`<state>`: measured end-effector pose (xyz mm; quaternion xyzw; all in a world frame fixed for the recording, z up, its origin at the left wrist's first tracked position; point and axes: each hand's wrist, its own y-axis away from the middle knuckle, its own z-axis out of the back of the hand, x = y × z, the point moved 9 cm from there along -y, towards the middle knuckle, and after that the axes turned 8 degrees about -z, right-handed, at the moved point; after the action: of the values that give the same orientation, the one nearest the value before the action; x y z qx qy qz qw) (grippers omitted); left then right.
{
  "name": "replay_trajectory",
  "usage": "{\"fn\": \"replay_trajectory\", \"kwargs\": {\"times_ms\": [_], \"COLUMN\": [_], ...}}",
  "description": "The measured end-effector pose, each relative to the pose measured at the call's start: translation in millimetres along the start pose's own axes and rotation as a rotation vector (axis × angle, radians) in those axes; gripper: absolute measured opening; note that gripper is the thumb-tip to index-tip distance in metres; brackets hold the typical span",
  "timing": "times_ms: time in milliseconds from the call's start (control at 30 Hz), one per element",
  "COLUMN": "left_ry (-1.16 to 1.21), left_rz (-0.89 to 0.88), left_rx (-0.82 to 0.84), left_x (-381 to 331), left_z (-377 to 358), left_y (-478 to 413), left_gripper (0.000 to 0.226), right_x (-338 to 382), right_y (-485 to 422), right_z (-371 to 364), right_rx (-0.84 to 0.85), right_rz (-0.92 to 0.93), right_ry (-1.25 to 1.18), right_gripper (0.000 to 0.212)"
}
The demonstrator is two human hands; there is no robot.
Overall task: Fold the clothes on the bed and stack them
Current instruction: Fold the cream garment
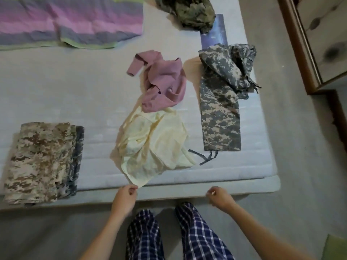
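Crumpled cream cotton garment (154,145) near the front edge of the grey mattress (93,94), one corner reaching the edge. Left hand (125,196) pinches that corner. Right hand (217,197) hovers apart, fingers curled, holding nothing. Folded tan camouflage stack (41,162) at the front-left corner. Best: grip a second corner, lift it free of the pink top (163,81), spread it flat first.

A single view, worn on the person's head, looks steeply down and a little forward from the near edge of the bed (206,178) across its mattress. It sits close. The left hand (126,196) and right hand (218,197) enter from the bottom edge above checked trouser legs (197,233), and the cream garment (150,143) lies mid-frame. The wide lens also takes in the floor (285,132), a wooden cabinet (298,53) at right and a striped blanket (71,21) at top left.
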<state>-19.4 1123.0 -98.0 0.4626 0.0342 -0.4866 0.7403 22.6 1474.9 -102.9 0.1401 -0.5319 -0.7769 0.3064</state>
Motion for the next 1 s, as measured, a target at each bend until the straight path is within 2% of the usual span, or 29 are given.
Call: {"fn": "replay_trajectory", "kwargs": {"times_ms": [100, 200, 300, 367, 433, 500, 533, 567, 667, 700, 733, 833, 933, 1000], "left_ry": [-0.07, -0.16, -0.207, -0.226, -0.188, -0.15, -0.139, -0.139, -0.187, -0.151, -0.067, 0.24, 0.531, 0.87], "left_rz": [-0.018, -0.072, -0.081, -0.029, 0.059, 0.156, 0.2, 0.232, 0.141, 0.066, -0.013, -0.168, -0.136, -0.049], "left_rx": [0.017, -0.036, -0.125, -0.088, -0.026, -0.053, -0.093, -0.136, -0.305, -0.327, -0.325, -0.377, -0.452, -0.517], "left_x": [-15, -28, -30, -21, -8, 5, 11, 17, 17, 10, 1, -24, -34, -42], "left_z": [-44, -69, -82, -97, -110, -110, -104, -96, -62, -53, -45, -11, 32, 74], "left_y": [-32, -63, -93, -112, -127, -139, -144, -146, -144, -139, -131, -91, -48, -17], "left_gripper": [0.03, 0.053, 0.084, 0.107, 0.126, 0.133, 0.128, 0.114, 0.029, 0.013, 0.007, 0.014, 0.017, 0.02], "right_x": [44, 86, 125, 142, 153, 156, 156, 155, 144, 137, 130, 110, 93, 86], "right_y": [-60, -105, -134, -143, -140, -131, -124, -116, -88, -79, -69, -41, -9, 28], "right_z": [28, 31, 15, 0, -14, -21, -25, -27, -20, -13, -5, 31, 80, 120], "right_rx": [-0.04, -0.074, -0.066, -0.053, -0.09, -0.114, -0.088, -0.051, 0.016, 0.005, -0.012, -0.094, -0.21, -0.267], "right_rz": [0.055, 0.123, 0.266, 0.305, 0.367, 0.415, 0.44, 0.471, 0.468, 0.463, 0.445, 0.354, 0.29, 0.297], "right_ry": [0.071, 0.119, 0.026, -0.068, -0.096, -0.19, -0.255, -0.319, -0.462, -0.511, -0.554, -0.721, -0.819, -0.852], "right_gripper": [0.025, 0.038, 0.059, 0.062, 0.041, 0.003, 0.017, 0.026, 0.024, 0.023, 0.022, 0.02, 0.017, 0.015]}}
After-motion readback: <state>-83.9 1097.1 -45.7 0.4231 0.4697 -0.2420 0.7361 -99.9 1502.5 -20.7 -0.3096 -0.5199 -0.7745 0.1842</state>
